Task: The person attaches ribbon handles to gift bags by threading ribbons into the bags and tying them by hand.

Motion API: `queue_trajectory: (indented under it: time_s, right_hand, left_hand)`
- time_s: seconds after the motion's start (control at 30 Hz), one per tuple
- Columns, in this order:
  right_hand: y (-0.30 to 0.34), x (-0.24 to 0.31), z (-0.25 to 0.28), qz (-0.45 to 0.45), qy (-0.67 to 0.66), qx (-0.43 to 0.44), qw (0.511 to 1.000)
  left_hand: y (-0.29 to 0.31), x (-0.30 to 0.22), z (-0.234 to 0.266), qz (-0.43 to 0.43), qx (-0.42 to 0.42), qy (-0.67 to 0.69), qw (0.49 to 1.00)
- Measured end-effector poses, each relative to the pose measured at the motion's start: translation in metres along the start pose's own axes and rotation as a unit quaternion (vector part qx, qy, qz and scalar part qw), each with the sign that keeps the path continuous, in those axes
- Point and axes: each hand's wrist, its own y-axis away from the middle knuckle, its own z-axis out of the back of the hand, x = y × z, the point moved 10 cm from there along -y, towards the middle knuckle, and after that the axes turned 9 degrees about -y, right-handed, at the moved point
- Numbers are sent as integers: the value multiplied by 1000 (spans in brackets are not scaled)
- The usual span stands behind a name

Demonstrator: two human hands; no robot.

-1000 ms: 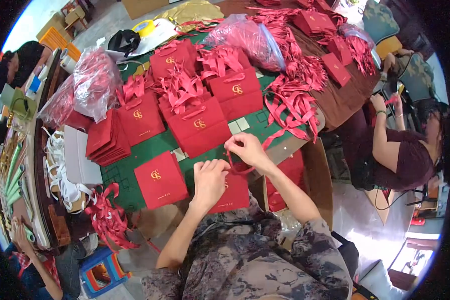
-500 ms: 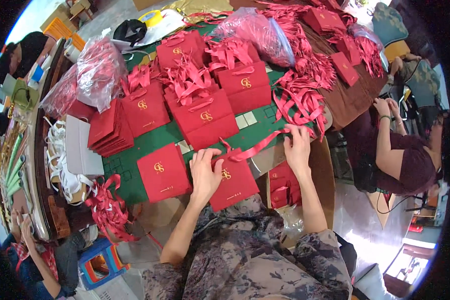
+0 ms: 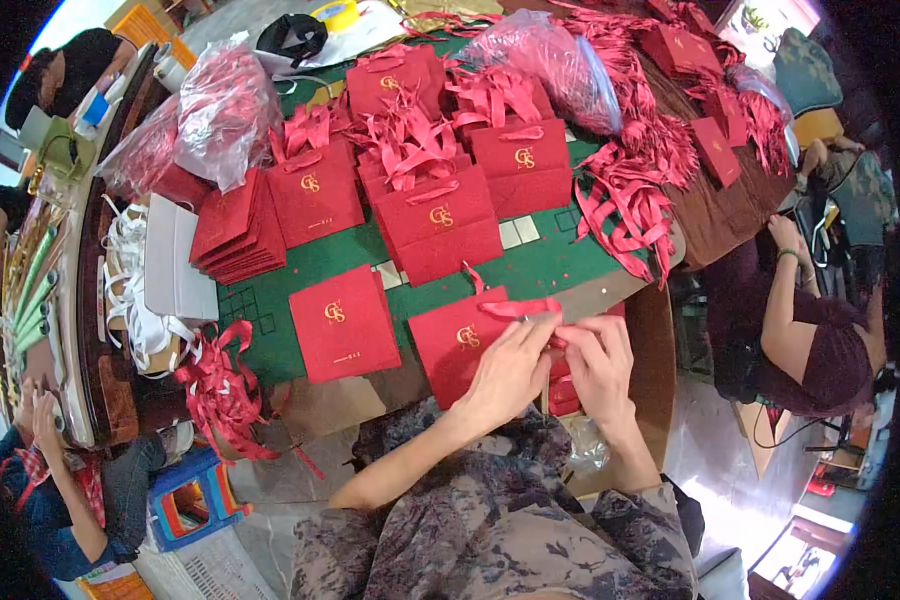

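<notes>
Both hands back together at near desk [image 3: 530,262] edge: left hand [image 3: 510,365] & right hand [image 3: 595,360] fingers pinching red ribbon [image 3: 520,307] on flat red bag [image 3: 460,340]; right no longer stretched out — ribbon slack gathered in.

Green-covered worktable [image 3: 320,262], grey floor [image 3: 705,470], blue plastic stool [image 3: 195,497], daylight

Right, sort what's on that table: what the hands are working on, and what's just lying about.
In hand:
- left hand and right hand, both on the red ribbon
- red paper bag under them

Lying about:
- flat red bag beside it
- stack of flat bags
- standing bags with ribbon handles
- loose ribbon pile
- white cords
</notes>
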Motion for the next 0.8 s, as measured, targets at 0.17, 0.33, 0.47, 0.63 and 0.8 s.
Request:
queue_trajectory:
  time_s: [0.17, 0.33, 0.47, 0.63, 0.8]
  right_hand:
    - [10, 5, 5, -31, -49, -29, 998]
    - [28, -24, -10, -202, -206, -34, 957]
    - [31, -37, -63, -325, -378, 64, 865]
    - [19, -21, -77, -263, -382, 73, 883]
    - [23, -16, -72, -272, -523, 12, 808]
  left_hand:
    - [12, 5, -9, 9, 49, 45, 998]
    - [25, 29, 10, 96, -11, 89, 991]
    - [34, 13, 4, 13, 40, -40, 998]
    - [46, 26, 2, 20, 53, -49, 997]
    - [51, 36, -3, 65, 71, 6, 995]
